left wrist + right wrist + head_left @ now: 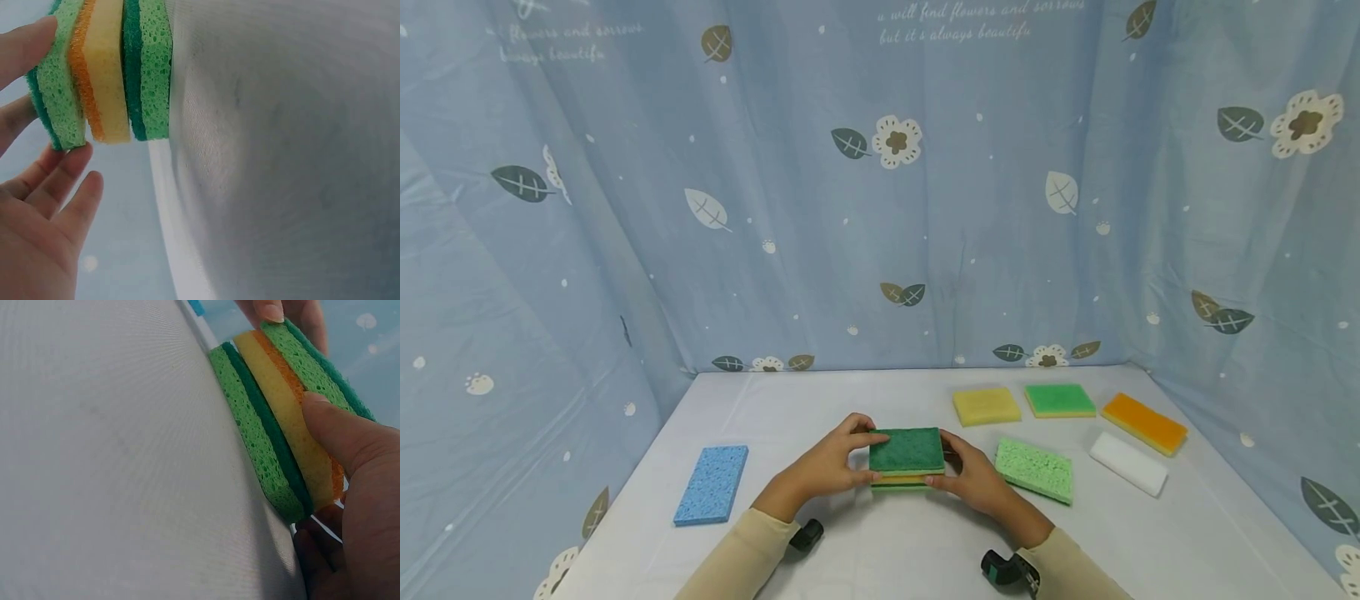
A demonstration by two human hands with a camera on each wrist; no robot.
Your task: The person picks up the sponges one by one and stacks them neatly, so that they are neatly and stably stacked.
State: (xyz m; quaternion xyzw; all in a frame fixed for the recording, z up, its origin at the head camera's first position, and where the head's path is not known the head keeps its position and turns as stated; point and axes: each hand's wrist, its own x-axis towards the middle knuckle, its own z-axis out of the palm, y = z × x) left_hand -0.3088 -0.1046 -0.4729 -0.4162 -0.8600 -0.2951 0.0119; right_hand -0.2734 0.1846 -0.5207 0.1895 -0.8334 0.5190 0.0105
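Note:
Three scouring sponges are stacked on the table. On top is a green sponge (907, 452) with a dark green scouring face upward, tilted slightly off the one beneath in the left wrist view. Under it lies a yellow sponge (107, 75) with an orange face, and a second green sponge (155, 75) forms the base. My left hand (829, 462) holds the top sponge at its left end, thumb at the near corner. At the other end my right hand (979, 482) grips the top sponge with its thumb on the near side; its other fingers are partly hidden behind the stack.
A blue sponge (712, 485) lies on the white table (820, 396) at left. To the right are a light green sponge (1035, 471), a white block (1128, 463), an orange sponge (1145, 423), a green-topped sponge (1060, 400) and a yellow sponge (987, 407). A patterned curtain (820, 250) surrounds the table.

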